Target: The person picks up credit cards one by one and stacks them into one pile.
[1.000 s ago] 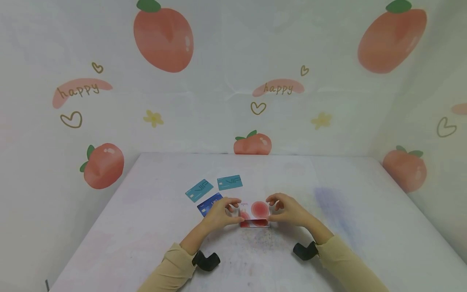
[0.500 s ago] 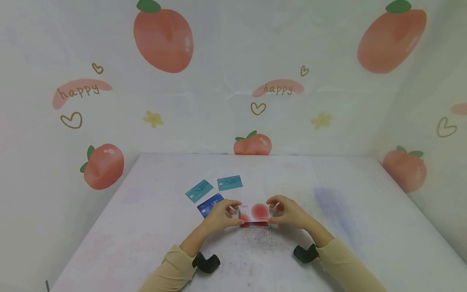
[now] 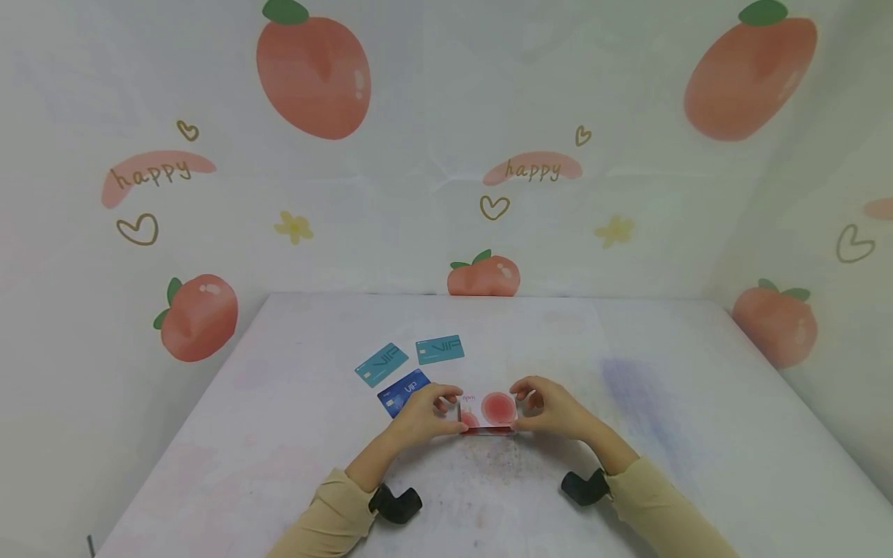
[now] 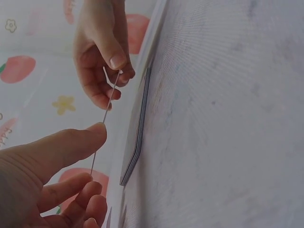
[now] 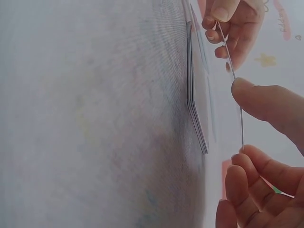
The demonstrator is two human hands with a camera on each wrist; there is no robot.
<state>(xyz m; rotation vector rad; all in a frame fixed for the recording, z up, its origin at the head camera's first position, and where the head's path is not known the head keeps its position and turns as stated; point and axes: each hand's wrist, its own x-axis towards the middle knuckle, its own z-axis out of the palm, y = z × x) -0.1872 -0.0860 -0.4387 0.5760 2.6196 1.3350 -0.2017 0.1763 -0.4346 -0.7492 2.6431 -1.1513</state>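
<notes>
Both hands hold one thin card (image 3: pixel 481 409), white with red-pink circles, by its two short ends. My left hand (image 3: pixel 425 411) pinches the left end between thumb and fingers. At the opposite end, the right hand (image 3: pixel 553 409) grips it the same way. Close beneath lies a small stack of cards (image 4: pixel 139 133), apart from the held card in both wrist views. From the head, only a thin red strip of that stack shows below the held card's near edge. Seen edge-on in the right wrist view, the stack (image 5: pixel 191 85) has several layers.
Left of the hands lie a blue VIP card (image 3: pixel 403 390), partly behind the left hand, and two teal VIP cards (image 3: pixel 380 365) farther back. They rest on a pale table (image 3: pixel 293 449). A peach-printed cloth (image 3: pixel 391 194) hangs behind it.
The held card has come slightly nearer the person and down over the stack, so less of the stack shows. Both hands moved with it, uncovering more of the blue card.
</notes>
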